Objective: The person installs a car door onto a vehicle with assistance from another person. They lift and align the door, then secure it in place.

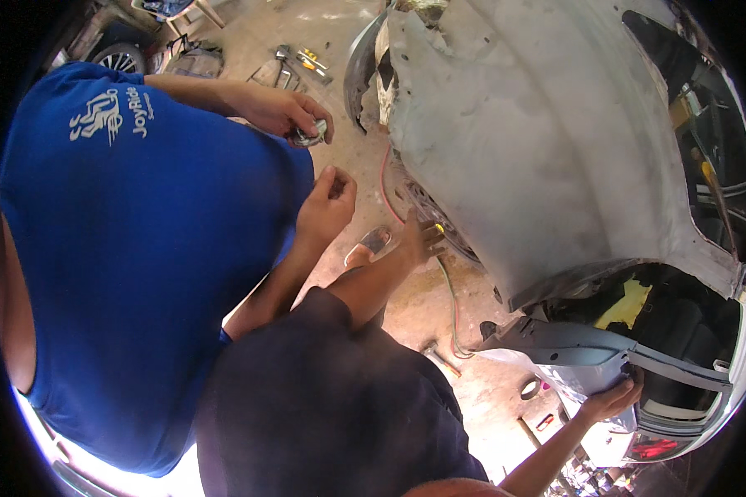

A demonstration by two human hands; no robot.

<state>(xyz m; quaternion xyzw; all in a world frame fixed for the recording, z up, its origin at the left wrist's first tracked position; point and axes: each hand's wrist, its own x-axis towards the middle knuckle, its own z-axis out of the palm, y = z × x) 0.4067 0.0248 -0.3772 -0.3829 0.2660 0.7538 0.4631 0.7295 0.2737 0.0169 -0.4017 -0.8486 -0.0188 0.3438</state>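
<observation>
One grey car (530, 124), tool-strewn floor (419, 298)

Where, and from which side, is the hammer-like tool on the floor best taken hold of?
Probably by the slim handle, from above on the side of the car: the tool lies flat, its wider head upper left in the picture, the handle slanting lower right. The hose curves close by.

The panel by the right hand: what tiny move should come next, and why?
Maybe bring the left hand over to the panel too. I think two hands could steady it better: only the right hand is at its edge, while the left one, fingers apart, is over by the wheel.
</observation>
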